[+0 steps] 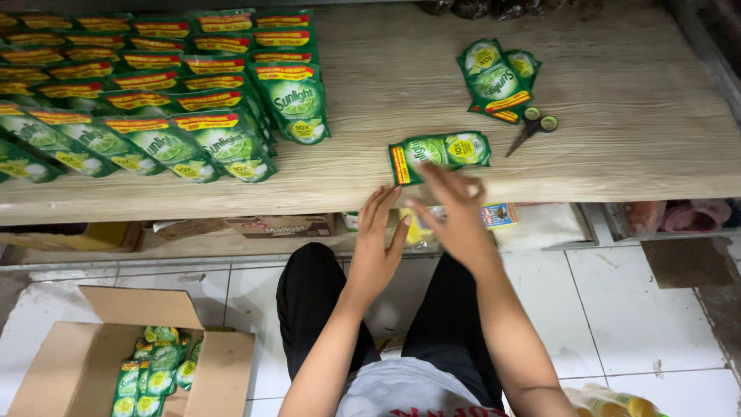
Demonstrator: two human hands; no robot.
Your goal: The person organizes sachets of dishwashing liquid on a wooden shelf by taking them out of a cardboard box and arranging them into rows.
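My right hand [455, 216] hovers fingers spread, empty, just near of the green sachet [438, 153] lying long axis left-right at the wooden shelf [617, 123] edge. My left hand [378, 247], also spread and empty, sits farther off.

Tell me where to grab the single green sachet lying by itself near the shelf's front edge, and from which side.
Take the green sachet by its near long edge, coming from the shelf's front, where the right hand already hovers. It lies flat and crosswise, red-banded end to the left, clear of the scissors, so thumb and fingers can probably pinch that edge.
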